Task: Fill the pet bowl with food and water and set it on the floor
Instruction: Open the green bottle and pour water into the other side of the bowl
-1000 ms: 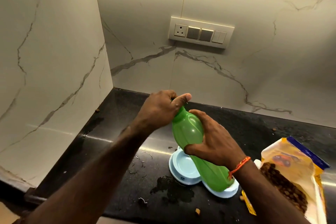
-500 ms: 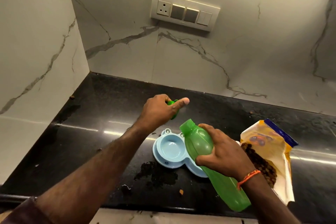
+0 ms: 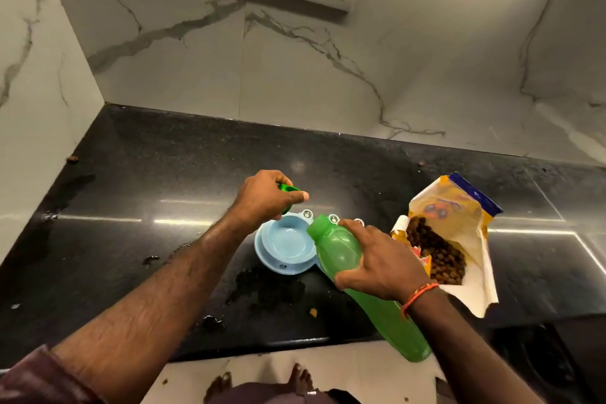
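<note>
Your right hand (image 3: 382, 259) has tipped the gripped green bottle (image 3: 341, 249) lower over the blue pet bowl (image 3: 283, 248); your left hand (image 3: 262, 198) clasps its cap (image 3: 288, 189).

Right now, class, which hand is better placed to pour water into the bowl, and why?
The right hand: it already grips the open bottle, tilted with its mouth at the blue bowl. The left hand is busy holding the cap.

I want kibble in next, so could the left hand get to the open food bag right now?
Probably not easily: the left hand holds the green cap, and the right hand with the tilted green bottle lies between it and the food bag.
</note>
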{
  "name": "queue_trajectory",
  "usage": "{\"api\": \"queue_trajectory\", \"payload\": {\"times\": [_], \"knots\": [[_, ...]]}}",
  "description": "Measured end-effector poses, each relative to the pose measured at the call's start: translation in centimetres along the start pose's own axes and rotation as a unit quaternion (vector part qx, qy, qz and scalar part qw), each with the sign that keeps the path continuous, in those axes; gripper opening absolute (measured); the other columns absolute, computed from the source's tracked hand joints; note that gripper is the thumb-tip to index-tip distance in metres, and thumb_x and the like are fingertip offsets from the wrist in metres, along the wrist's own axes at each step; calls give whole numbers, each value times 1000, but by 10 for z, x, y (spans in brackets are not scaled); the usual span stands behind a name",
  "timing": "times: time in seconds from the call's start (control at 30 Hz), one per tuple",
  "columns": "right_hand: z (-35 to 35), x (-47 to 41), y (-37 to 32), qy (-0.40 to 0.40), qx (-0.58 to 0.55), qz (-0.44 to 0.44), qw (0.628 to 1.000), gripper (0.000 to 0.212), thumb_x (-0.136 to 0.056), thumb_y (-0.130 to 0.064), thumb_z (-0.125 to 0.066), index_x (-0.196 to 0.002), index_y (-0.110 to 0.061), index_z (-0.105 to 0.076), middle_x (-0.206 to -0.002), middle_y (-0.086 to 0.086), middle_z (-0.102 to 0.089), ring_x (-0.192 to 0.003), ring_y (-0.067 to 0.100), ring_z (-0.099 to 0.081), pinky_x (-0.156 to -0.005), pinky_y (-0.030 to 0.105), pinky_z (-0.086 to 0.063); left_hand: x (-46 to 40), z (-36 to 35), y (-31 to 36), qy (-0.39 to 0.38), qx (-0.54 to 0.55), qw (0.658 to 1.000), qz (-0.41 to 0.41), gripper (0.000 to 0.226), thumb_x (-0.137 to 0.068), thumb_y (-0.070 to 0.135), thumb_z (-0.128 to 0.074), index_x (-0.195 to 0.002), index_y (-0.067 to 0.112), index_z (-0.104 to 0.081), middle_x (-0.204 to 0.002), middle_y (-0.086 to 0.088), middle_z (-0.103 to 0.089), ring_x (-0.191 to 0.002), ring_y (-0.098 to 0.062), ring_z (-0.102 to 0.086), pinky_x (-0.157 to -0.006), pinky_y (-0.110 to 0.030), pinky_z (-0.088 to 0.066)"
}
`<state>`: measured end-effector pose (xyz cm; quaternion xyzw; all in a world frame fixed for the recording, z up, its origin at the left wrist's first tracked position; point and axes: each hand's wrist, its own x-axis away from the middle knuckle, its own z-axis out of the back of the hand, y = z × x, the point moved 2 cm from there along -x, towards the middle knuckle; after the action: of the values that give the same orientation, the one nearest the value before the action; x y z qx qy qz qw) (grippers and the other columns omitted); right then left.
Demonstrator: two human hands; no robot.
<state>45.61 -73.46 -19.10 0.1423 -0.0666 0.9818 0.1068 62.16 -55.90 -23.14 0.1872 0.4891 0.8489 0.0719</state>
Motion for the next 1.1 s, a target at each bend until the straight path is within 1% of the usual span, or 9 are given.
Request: {"api": "queue_trajectory", "payload": {"times": [0.2, 0.53, 0.7, 0.83, 1.1], "knots": [[-3, -1, -3, -25, 9, -16, 1000, 104, -65, -69, -72, -153, -42, -25, -137, 1, -55, -120, 23, -57, -94, 33, -47, -7, -2, -8, -13, -11, 1000, -5, 35, -76, 40, -89, -101, 21, -74, -88, 1, -73, -78, -16, -73, -68, -40, -66], [-6, -1, -6, -45, 18, -28, 998, 105, -61, -73, -69, -152, -45, -24, -140, 2, -54, -119, 24, -58, -95, 36, -50, -10, -4, -20, -28, -28, 999, -13, 35, -76, 41, -89, -101, 22, -74, -88, 4, -71, -82, -14, -70, -77, -43, -65], [-5, 0, -8, -49, 23, -24, 998, 105, -61, -72, -71, -151, -44, -25, -139, 1, -54, -120, 24, -58, -94, 36, -49, -8, -3, -22, -28, -36, 999, -14, 36, -76, 46, -87, -100, 23, -74, -86, 5, -72, -79, -13, -70, -77, -43, -65], [-4, 2, -9, -53, 28, -22, 998, 104, -62, -71, -71, -151, -44, -25, -139, 1, -55, -118, 25, -58, -93, 35, -48, -5, -1, -22, -27, -38, 999, -16, 36, -76, 46, -87, -100, 22, -74, -85, 4, -72, -80, -14, -71, -77, -44, -65], [-4, 4, -9, -56, 41, -27, 997, 104, -59, -71, -73, -149, -46, -26, -133, 2, -57, -115, 25, -60, -90, 35, -51, 1, -2, -23, -35, -43, 998, -19, 38, -79, 46, -85, -105, 22, -72, -88, 6, -69, -82, -13, -69, -80, -44, -64]]}}
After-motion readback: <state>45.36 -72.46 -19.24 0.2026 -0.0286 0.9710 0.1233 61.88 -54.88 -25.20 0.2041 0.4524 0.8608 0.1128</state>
